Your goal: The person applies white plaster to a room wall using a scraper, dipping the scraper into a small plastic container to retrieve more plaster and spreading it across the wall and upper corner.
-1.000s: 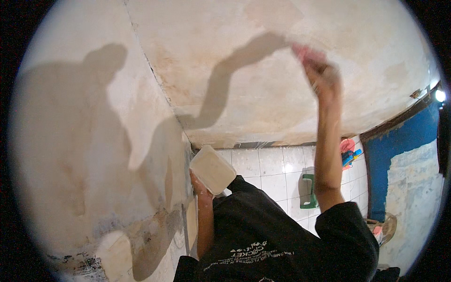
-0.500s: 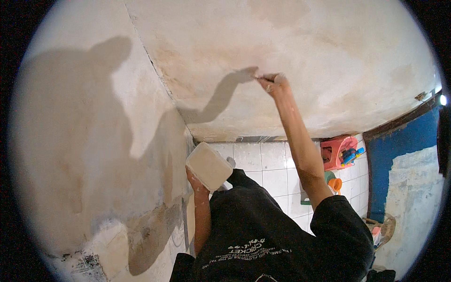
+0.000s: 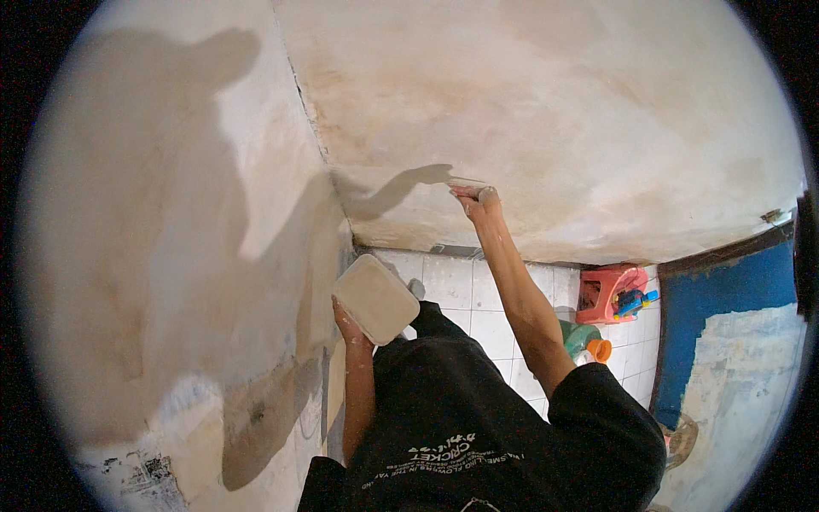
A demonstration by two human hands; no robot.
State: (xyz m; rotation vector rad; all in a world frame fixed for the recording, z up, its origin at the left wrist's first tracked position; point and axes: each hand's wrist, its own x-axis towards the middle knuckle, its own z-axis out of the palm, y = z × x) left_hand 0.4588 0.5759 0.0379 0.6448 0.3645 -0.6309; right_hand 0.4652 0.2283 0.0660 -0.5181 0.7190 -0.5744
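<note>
My left hand (image 3: 348,322) is wrapped round the side of a white rectangular tub (image 3: 375,297), holding it level at waist height near the wall corner. Inside the tub is a smooth cream-coloured paste. My right arm reaches up to the patchy beige wall (image 3: 546,128) ahead. In that right hand (image 3: 474,201), a thin flat scraper (image 3: 467,183) is gripped, its pale edge lying at or very near the wall. The hand hides most of the tool. White smears mark my fingers and left forearm.
The side wall (image 3: 162,256) meets the wall ahead in a cracked corner. On the white tiled floor (image 3: 447,282) stand a red plastic stool (image 3: 590,299) with a blue object on it and a green container (image 3: 580,335) with an orange piece. A blue panel (image 3: 725,286) is at right.
My right hand has moved down the wall and slightly left with the scraper. My left hand still holds the tub in nearly the same place. The view has shifted a little.
</note>
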